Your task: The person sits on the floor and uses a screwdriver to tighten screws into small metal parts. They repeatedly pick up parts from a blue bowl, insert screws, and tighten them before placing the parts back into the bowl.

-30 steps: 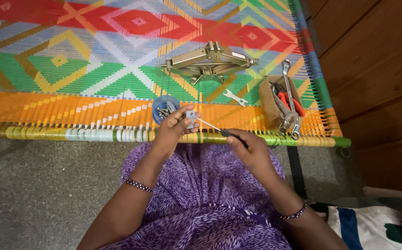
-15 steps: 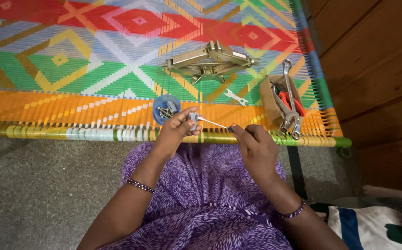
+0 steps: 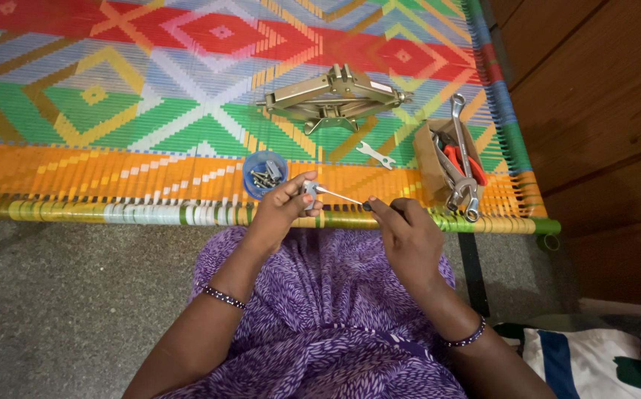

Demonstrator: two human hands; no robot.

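Note:
My left hand (image 3: 280,210) pinches a small grey metal part (image 3: 309,189) between thumb and fingers, just over the front edge of a woven cot. My right hand (image 3: 403,229) grips the dark handle of a thin screwdriver (image 3: 339,196). Its shaft runs left and its tip meets the metal part. A small blue bowl (image 3: 264,172) holding several screws sits right behind my left hand.
On the colourful woven cot (image 3: 151,111) lie a folded scissor jack (image 3: 333,97), a small flat spanner (image 3: 374,154) and a cardboard box (image 3: 439,164) with wrenches and red-handled pliers. A wooden cabinet (image 3: 594,111) stands at right, and a grey floor (image 3: 69,310) is below.
My right hand rose and moved slightly up the screwdriver, which now lies flatter. The left hand turned the metal part a little and stayed in place.

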